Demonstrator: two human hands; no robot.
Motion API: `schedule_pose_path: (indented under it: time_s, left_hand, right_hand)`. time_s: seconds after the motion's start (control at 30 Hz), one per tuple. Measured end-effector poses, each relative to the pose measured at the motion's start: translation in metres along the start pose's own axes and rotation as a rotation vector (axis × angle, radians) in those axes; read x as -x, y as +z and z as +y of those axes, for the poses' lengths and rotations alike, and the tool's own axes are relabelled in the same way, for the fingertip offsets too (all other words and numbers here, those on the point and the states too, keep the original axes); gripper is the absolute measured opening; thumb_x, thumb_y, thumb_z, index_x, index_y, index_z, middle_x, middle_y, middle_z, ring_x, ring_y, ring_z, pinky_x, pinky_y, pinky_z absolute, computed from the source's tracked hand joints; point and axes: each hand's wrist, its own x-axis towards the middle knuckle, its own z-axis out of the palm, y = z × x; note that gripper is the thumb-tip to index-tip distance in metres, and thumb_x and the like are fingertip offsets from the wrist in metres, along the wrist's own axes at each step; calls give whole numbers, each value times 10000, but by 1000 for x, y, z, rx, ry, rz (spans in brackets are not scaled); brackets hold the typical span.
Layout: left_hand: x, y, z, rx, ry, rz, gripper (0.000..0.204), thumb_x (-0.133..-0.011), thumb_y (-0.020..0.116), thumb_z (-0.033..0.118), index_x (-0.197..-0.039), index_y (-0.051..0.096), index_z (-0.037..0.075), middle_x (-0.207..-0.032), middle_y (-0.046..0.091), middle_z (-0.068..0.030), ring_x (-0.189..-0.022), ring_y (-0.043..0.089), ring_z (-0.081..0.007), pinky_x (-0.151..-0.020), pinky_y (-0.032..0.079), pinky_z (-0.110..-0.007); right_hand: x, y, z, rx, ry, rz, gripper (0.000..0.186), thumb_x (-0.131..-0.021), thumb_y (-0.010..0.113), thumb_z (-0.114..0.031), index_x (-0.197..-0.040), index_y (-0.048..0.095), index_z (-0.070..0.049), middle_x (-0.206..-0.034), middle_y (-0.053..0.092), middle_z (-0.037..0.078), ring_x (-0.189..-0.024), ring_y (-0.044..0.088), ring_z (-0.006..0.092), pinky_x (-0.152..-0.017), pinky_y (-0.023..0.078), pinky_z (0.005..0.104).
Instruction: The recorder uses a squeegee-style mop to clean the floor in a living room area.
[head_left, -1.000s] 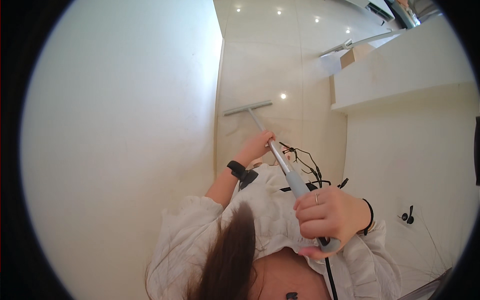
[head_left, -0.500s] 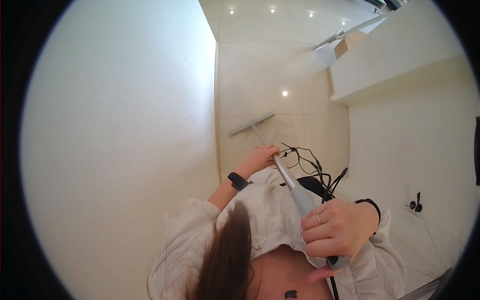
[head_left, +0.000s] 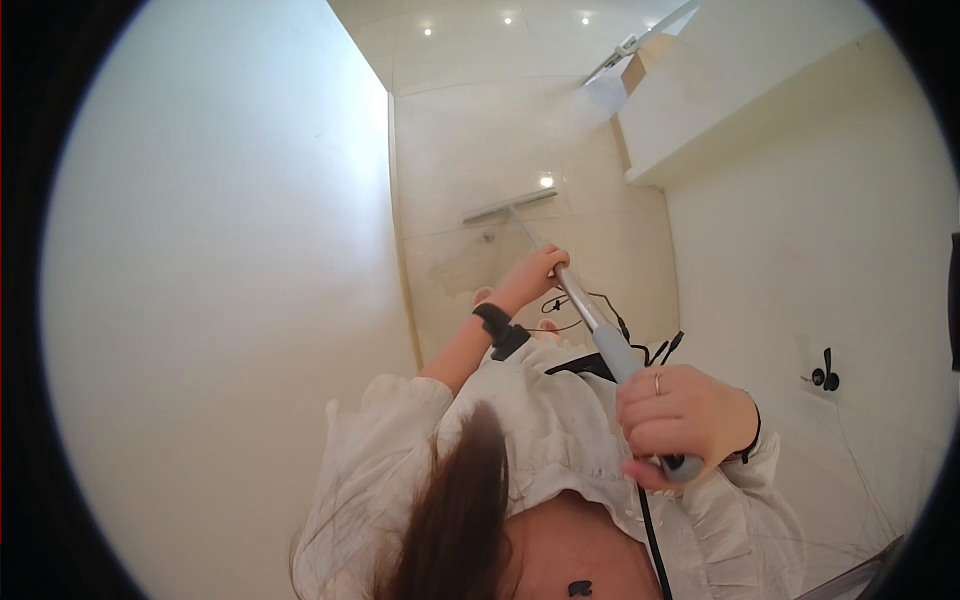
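Observation:
A long-handled floor squeegee runs slantwise from my chest down to the floor. Its narrow grey bar head lies on the tiles ahead of me. My left hand, a black band on its wrist, is wrapped round the metal pole partway down. Higher up, my right hand grips the grey handle close to its end, a ring on one finger. Behind the head, the floor shows a dull, wet-looking smear.
A white wall rises along the left, and a white ledge juts out at the right. Beyond are a brown box and a translucent container. Black cables dangle by my waist. A black fitting sits on the right wall.
The squeegee's head has slid forward across the floor and turned a little. My left hand has reached forward with the pole, while my right hand has shifted slightly up and right.

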Motion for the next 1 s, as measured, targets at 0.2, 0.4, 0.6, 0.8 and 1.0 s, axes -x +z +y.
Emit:
schedule_pose_path:
  time_s: [0.2, 0.4, 0.6, 0.8, 1.0]
  left_hand:
    - [-42, 10, -40, 3, 171, -48, 263, -690, 665, 5, -891, 538, 116, -890, 566, -61, -838, 555, -291, -717, 444, -378]
    - [-47, 41, -53, 7, 161, -20, 192, -742, 602, 21, -873, 545, 150, -890, 577, -44, -815, 554, -269, -758, 386, -355]
    - [-29, 55, -44, 43, 105, 2, 186, -741, 582, -4, -872, 536, 119, -869, 576, -75, -817, 552, -312, -711, 433, -379]
    - [-6, 58, -15, -25, 83, -64, 197, -727, 590, -11, -875, 532, 104, -842, 574, -93, -814, 555, -316, -700, 445, -386]
    - [18, 70, 26, -8, -40, -57, 152, -798, 515, -13, -925, 553, 62, -903, 603, -92, -873, 560, -289, -768, 446, -355]
  right_hand:
    - [-18, 7, 13, 76, 233, 84, 237, -713, 681, -54, -636, 457, -63, -622, 426, 49, -617, 456, 232, -576, 392, 328]
    - [-4, 10, 25, 55, 185, 83, 299, -697, 761, -113, -636, 472, -70, -672, 476, 40, -664, 480, 230, -627, 390, 317]
    - [10, 18, 16, 12, 165, 33, 323, -690, 783, -158, -636, 474, -81, -670, 482, 29, -668, 481, 223, -661, 386, 321]
    - [34, 14, 0, -44, 115, 14, 330, -681, 798, -196, -655, 487, -87, -680, 484, 20, -671, 482, 222, -669, 382, 318]
    - [63, 1, -16, -168, -38, -65, 325, -691, 789, -261, -682, 504, -105, -682, 471, 0, -665, 484, 210, -645, 381, 310]
